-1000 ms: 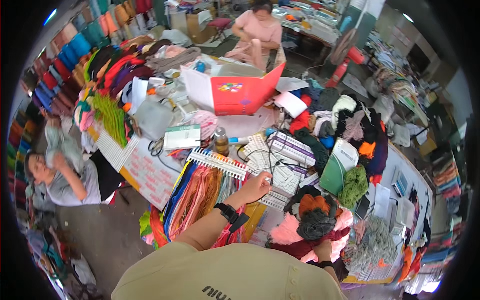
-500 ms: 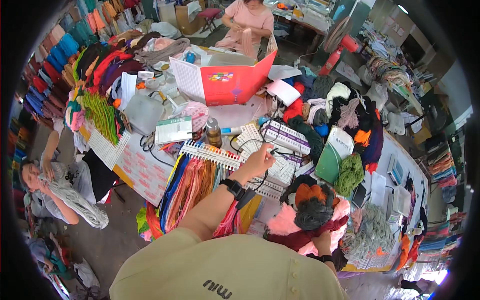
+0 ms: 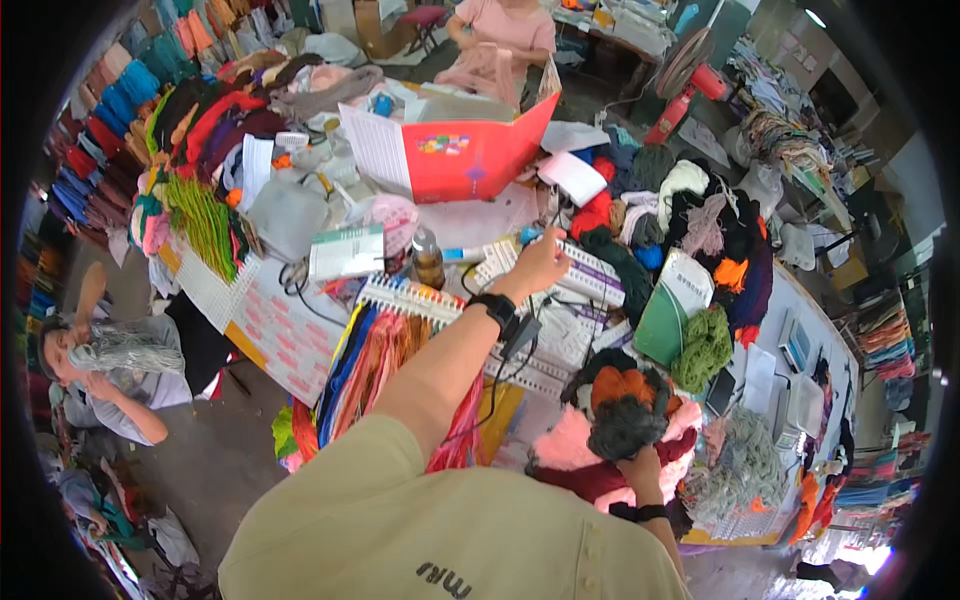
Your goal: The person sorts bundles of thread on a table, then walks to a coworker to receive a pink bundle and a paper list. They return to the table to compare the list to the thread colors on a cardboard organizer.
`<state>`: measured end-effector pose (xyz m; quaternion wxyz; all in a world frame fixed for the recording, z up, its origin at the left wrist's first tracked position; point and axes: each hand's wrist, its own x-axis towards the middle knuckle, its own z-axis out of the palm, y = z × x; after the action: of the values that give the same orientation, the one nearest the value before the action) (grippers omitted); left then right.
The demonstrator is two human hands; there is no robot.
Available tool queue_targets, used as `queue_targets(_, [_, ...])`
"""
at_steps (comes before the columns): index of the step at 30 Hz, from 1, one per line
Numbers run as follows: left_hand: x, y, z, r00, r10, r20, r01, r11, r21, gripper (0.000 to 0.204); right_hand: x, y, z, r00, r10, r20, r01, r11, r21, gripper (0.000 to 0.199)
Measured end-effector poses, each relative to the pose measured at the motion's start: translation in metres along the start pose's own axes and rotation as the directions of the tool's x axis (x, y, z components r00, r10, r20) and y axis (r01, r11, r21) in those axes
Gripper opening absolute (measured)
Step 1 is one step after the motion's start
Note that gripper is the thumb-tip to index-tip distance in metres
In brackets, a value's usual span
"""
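My left hand (image 3: 540, 264) is stretched over the table with its fingers curled closed. Its fingertips meet the thin dark neck of a small white lamp (image 3: 573, 178); what lies inside the fingers is hidden. Beneath that forearm hangs a black cord with a small black box (image 3: 521, 336). Below the hand lie white sample cards (image 3: 545, 345) with punched edges. At the near right, my right hand (image 3: 641, 470) is closed at the lower edge of a dark grey yarn bundle (image 3: 628, 428), its fingertips partly hidden. Around it lie pink yarn (image 3: 566, 440), maroon yarn (image 3: 585, 482) and rust-brown yarn (image 3: 618, 388).
A red folder (image 3: 470, 160) stands open at the back. Nearer are a bottle (image 3: 428, 262), a green-and-white book (image 3: 346, 254) and hanging coloured threads (image 3: 375, 350). A green booklet (image 3: 672, 310) leans by green yarn (image 3: 705, 350). Two people work nearby, one across the table, one at left.
My left hand has moved up and away, from over the sample cards to the lamp's neck. My right hand has shifted up from the maroon and pink yarn to the dark grey bundle.
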<state>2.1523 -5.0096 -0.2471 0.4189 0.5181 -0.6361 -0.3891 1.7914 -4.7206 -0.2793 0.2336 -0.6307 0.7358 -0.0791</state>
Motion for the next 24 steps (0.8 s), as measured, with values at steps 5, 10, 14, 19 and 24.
queue_targets(5, [0.006,-0.022,0.002,1.000,-0.025,-0.008,0.026,0.995,0.099,0.051,0.007,-0.001,0.021,0.992,0.126,0.017,-0.116,0.956,-0.271,0.063])
queue_targets(10, [0.017,-0.005,0.005,0.995,-0.100,0.008,0.098,0.988,0.120,0.050,0.008,-0.014,0.014,0.981,0.181,0.069,-0.146,0.923,-0.356,0.055])
queue_targets(14, [0.022,-0.009,0.011,0.996,-0.086,0.010,0.084,0.987,0.139,0.045,0.018,-0.024,0.012,0.970,0.208,0.126,-0.138,0.898,-0.419,0.045])
queue_targets(19, [0.031,-0.013,0.017,0.991,-0.126,0.054,0.116,0.981,0.154,0.048,0.027,-0.021,0.022,0.965,0.226,0.132,-0.139,0.871,-0.470,0.044])
queue_targets(24, [0.031,-0.020,0.021,0.997,-0.077,0.030,0.070,0.981,0.181,0.046,0.027,-0.025,0.025,0.946,0.291,0.144,-0.157,0.798,-0.582,0.039])
